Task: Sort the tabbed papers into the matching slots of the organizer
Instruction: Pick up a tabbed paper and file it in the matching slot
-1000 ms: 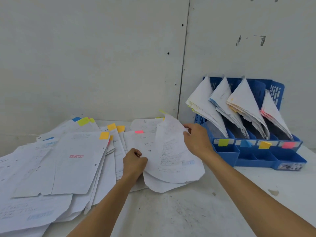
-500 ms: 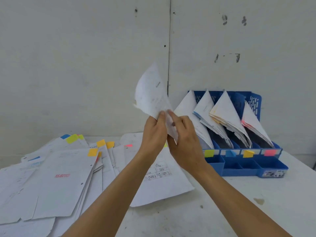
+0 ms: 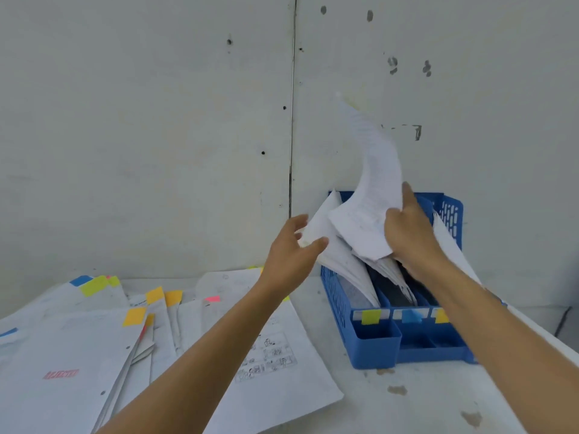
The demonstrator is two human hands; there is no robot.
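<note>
In the head view, the right hand (image 3: pixel 410 233) pinches a curled white sheet (image 3: pixel 372 195) by its lower edge, held above the blue organizer (image 3: pixel 376 346) on the tabletop (image 3: pixel 407 408). The left hand (image 3: pixel 289 255), fingers spread, brackets the edge of the filed papers (image 3: pixel 338 261) in the leftmost slot; I cannot tell whether it grips them. Loose tabbed papers (image 3: pixel 94 355) lie spread to the left.

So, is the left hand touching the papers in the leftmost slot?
Touching. The head view shows the left hand pinching the edge of those papers between thumb and fingers.
</note>
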